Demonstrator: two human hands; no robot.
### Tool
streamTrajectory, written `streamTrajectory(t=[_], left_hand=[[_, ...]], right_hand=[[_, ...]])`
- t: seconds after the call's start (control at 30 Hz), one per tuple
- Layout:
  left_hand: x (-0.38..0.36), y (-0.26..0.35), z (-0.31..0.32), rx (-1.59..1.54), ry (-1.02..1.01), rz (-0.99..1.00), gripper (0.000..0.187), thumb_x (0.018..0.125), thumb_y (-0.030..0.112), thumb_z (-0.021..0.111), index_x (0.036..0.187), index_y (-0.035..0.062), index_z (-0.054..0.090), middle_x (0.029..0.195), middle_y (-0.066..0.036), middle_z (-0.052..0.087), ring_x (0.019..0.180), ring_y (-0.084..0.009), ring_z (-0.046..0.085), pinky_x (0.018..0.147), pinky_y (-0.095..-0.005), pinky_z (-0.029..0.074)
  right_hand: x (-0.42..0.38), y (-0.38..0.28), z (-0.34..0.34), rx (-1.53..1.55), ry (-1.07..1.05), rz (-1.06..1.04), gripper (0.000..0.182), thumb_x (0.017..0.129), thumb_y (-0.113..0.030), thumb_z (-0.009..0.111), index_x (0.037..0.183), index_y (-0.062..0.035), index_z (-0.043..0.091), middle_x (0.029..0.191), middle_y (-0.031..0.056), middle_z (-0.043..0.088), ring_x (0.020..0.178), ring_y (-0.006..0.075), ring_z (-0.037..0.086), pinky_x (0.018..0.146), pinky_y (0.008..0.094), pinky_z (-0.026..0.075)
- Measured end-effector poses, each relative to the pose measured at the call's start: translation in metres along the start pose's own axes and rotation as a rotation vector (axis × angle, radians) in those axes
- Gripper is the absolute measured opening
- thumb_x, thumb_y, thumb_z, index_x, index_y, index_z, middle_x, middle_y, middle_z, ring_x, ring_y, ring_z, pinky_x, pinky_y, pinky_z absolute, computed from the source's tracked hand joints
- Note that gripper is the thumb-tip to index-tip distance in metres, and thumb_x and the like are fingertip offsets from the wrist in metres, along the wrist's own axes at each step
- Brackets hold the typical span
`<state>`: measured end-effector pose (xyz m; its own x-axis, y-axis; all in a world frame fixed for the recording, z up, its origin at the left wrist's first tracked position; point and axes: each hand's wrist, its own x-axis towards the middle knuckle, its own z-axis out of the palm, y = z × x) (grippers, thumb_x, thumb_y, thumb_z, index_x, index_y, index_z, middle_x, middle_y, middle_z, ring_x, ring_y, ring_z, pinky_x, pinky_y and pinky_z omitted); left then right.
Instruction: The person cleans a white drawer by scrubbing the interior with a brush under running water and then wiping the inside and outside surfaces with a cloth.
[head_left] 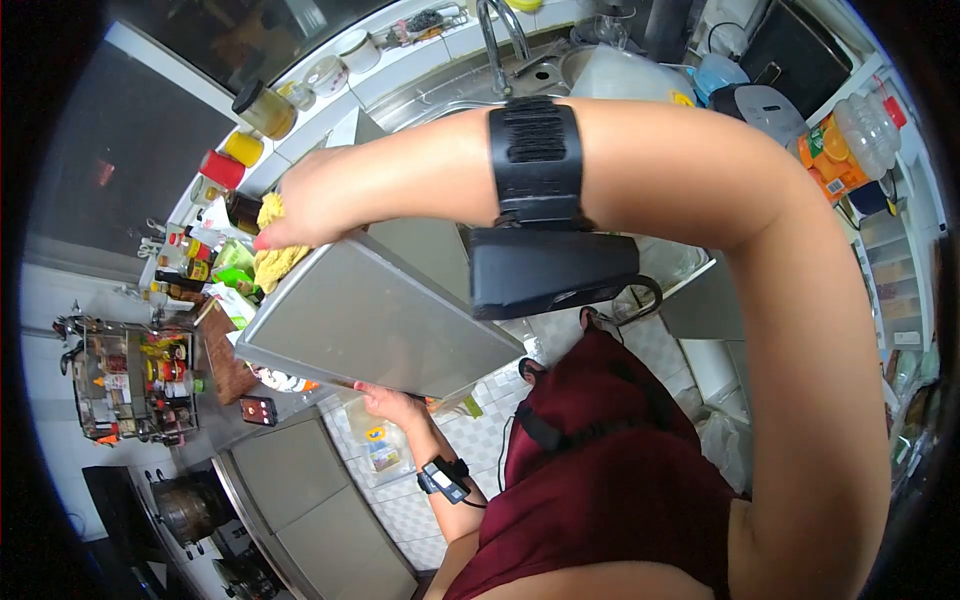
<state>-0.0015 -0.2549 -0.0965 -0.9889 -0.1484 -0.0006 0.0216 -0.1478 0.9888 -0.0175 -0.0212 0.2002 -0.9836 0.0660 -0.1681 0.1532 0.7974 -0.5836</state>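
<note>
My right arm reaches across the view, and my right hand (305, 205) is closed on a yellow cloth (278, 262) at the far edge of a grey door-like panel (370, 325). The cloth is bunched, and part of it hangs beside the panel. Below, my left hand (392, 402) grips the panel's near edge; some of its fingers are hidden behind it. The panel stands tilted between both hands. Black straps with devices circle both wrists.
Bottles and packets crowd the counter at left, near a cutting board (225, 355) and a phone (258, 410). A spice rack (135, 385) hangs by the stove pot (188, 505). Behind my arm are the sink faucet (492, 50) and a juice bottle (845, 150).
</note>
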Motion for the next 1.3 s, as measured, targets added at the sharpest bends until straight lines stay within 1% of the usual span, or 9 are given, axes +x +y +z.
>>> streamTrajectory(t=[0.13, 0.4, 0.53, 0.6, 0.8, 0.9, 1.07, 1.13, 1.3], left_hand=[[0.004, -0.001, -0.001, 0.039, -0.025, 0.027, 0.064, 0.09, 0.058, 0.043, 0.093, -0.0043, 0.056, 0.086, -0.01, 0.061, 0.076, -0.0183, 0.059, 0.069, -0.0332, 0.05], [0.01, -0.007, -0.001, 0.117, -0.125, 0.131, 0.062, 0.088, 0.058, 0.048, 0.092, -0.0031, 0.057, 0.083, -0.008, 0.062, 0.07, -0.015, 0.058, 0.061, -0.0289, 0.048], [0.009, -0.002, 0.001, 0.14, -0.141, 0.13, 0.062, 0.086, 0.059, 0.051, 0.092, -0.0026, 0.058, 0.086, -0.009, 0.063, 0.072, -0.0154, 0.059, 0.062, -0.0284, 0.048], [0.018, -0.011, -0.003, 0.08, -0.182, 0.11, 0.07, 0.085, 0.061, 0.049, 0.106, -0.005, 0.054, 0.094, -0.012, 0.063, 0.078, -0.0234, 0.064, 0.068, -0.0346, 0.054], [0.013, 0.001, 0.007, 0.072, -0.177, 0.078, 0.074, 0.085, 0.064, 0.046, 0.109, -0.0053, 0.052, 0.097, -0.014, 0.061, 0.083, -0.0261, 0.063, 0.072, -0.0384, 0.054], [0.017, -0.001, 0.003, 0.19, -0.196, 0.1, 0.074, 0.085, 0.065, 0.045, 0.11, -0.0052, 0.052, 0.099, -0.014, 0.06, 0.085, -0.0256, 0.062, 0.074, -0.039, 0.053], [0.009, 0.007, 0.013, 0.166, -0.13, 0.051, 0.056, 0.089, 0.053, 0.05, 0.102, -0.0013, 0.054, 0.094, -0.01, 0.06, 0.082, -0.0205, 0.06, 0.07, -0.0339, 0.051], [0.012, 0.009, 0.015, 0.177, -0.102, 0.05, 0.046, 0.091, 0.046, 0.053, 0.098, 0.0001, 0.055, 0.092, -0.008, 0.06, 0.08, -0.0184, 0.059, 0.069, -0.0322, 0.05], [0.014, -0.002, 0.003, 0.221, -0.082, 0.117, 0.058, 0.09, 0.055, 0.048, 0.101, -0.0016, 0.054, 0.091, -0.01, 0.06, 0.078, -0.021, 0.059, 0.065, -0.0354, 0.05]], right_hand=[[-0.009, 0.039, -0.004, 0.333, 0.08, 0.034, 0.079, 0.076, -0.071, 0.052, 0.081, 0.0067, 0.065, 0.072, 0.0163, 0.064, 0.056, 0.0208, 0.063, 0.055, 0.0291, 0.053], [-0.047, 0.123, 0.001, 1.18, 0.153, -0.055, 0.053, 0.088, -0.045, 0.058, 0.112, 0.0011, 0.05, 0.103, 0.0102, 0.061, 0.094, 0.0146, 0.061, 0.074, 0.0265, 0.054], [-0.075, 0.163, 0.011, 1.303, 0.252, 0.019, 0.045, 0.084, -0.027, 0.067, 0.114, -0.0009, 0.046, 0.109, 0.0094, 0.056, 0.1, 0.0155, 0.057, 0.085, 0.0291, 0.048], [-0.084, 0.189, 0.03, 1.386, 0.385, 0.087, 0.045, 0.079, -0.013, 0.07, 0.114, -0.0022, 0.044, 0.111, 0.0084, 0.054, 0.1, 0.0158, 0.056, 0.087, 0.0294, 0.046], [-0.093, 0.267, 0.126, 0.856, 0.748, 0.369, 0.05, 0.069, 0.009, 0.062, 0.114, -0.0035, 0.044, 0.112, 0.0065, 0.051, 0.102, 0.016, 0.054, 0.089, 0.0282, 0.044], [-0.085, 0.277, 0.157, 1.073, 0.553, 0.284, 0.05, 0.073, 0.009, 0.061, 0.119, -0.0024, 0.044, 0.119, 0.0076, 0.049, 0.109, 0.0167, 0.05, 0.094, 0.0307, 0.042], [-0.076, 0.201, 0.177, 1.49, 0.668, -0.192, 0.055, 0.088, -0.005, 0.055, 0.138, -0.0058, 0.032, 0.132, 0.0124, 0.044, 0.12, 0.0216, 0.045, 0.101, 0.0316, 0.036], [-0.066, 0.175, 0.201, 1.075, 0.7, -0.353, 0.053, 0.092, -0.009, 0.05, 0.141, -0.0065, 0.029, 0.137, 0.0142, 0.039, 0.126, 0.0241, 0.039, 0.106, 0.0338, 0.03], [0.011, 0.2, 0.199, 1.077, 0.855, -0.188, 0.042, 0.091, -0.017, 0.054, 0.127, -0.0029, 0.039, 0.127, 0.0179, 0.044, 0.117, 0.0289, 0.044, 0.099, 0.0381, 0.035]])
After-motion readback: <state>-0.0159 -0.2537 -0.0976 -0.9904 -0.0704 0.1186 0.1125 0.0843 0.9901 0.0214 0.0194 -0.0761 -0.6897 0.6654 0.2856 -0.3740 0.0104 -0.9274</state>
